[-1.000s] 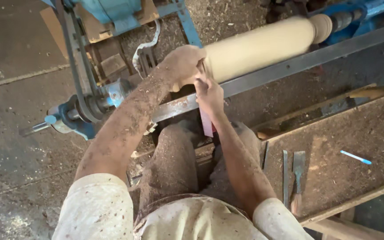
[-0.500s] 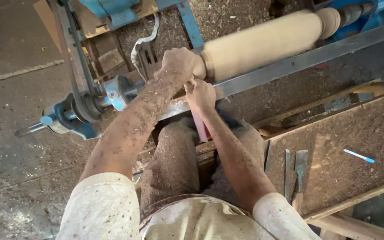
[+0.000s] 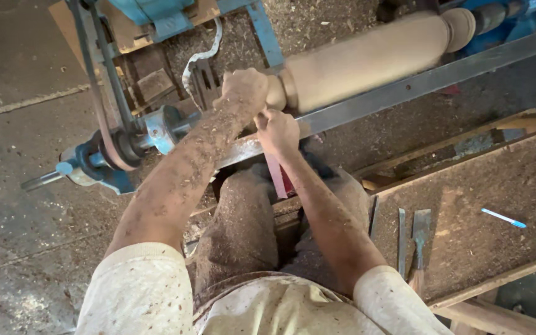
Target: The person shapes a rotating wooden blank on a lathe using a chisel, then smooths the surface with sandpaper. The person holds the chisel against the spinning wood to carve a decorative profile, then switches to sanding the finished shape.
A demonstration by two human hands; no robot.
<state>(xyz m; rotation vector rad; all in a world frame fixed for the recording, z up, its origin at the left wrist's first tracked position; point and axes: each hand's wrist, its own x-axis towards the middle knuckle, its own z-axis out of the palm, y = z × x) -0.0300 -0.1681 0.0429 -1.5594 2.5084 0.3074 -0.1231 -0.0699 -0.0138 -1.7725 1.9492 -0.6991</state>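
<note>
Both hands, L [image 3: 243,90] & R [image 3: 277,130], grip closed on tool, now further left along wood cylinder [image 3: 367,59]

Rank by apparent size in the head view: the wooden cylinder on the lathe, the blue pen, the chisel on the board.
1. wooden cylinder
2. chisel
3. blue pen, thinner and somewhat shorter than the chisel

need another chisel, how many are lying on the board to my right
2: a narrow chisel and a wider chisel lie side by side near the board edge, by the right arm. Others may be hidden beyond the frame.
</note>
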